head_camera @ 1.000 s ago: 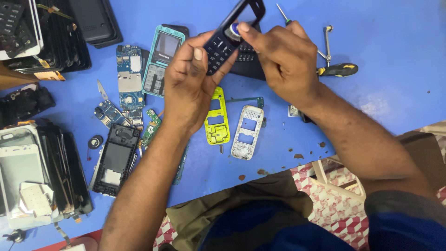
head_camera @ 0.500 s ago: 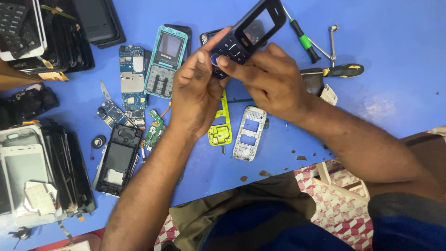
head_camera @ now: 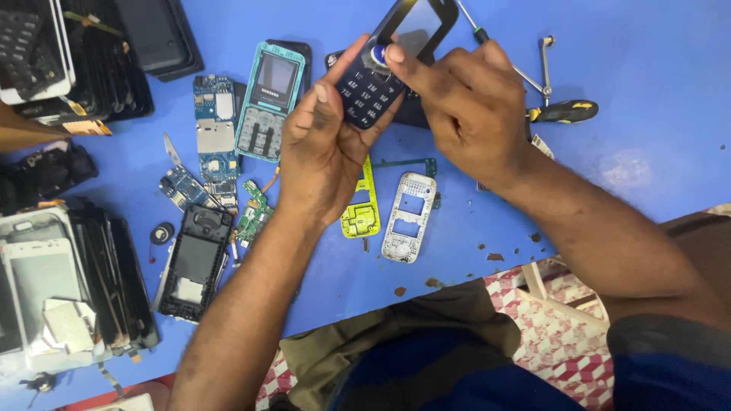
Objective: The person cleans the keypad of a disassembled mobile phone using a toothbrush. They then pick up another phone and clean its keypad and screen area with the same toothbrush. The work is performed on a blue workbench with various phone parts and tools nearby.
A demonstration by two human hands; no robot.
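- Head view: the left hand (head_camera: 324, 148) cradles a dark keypad phone (head_camera: 388, 65) from beneath, fingers curled around its lower half and the thumb laid along its left edge.
- Head view: the right hand (head_camera: 468, 114) is closed over the phone's right side, its thumb tip pressed on the round blue centre key just above the number keys.
- Head view: the phone is held tilted above the blue bench (head_camera: 647, 61), screen end pointing up and away, near the upper middle of the picture.
- Head view: on the bench under the hands lie a yellow phone frame (head_camera: 362, 213) and, just beside it, a silver phone frame (head_camera: 406, 217).
- Head view: left of the left hand rest a teal phone body (head_camera: 270, 99), a blue circuit board (head_camera: 215, 125) and a black back shell (head_camera: 194, 262).
- Head view: a yellow-and-black screwdriver (head_camera: 563, 112) lies right of the right hand; stacked screens (head_camera: 53, 293) sit at the far left.
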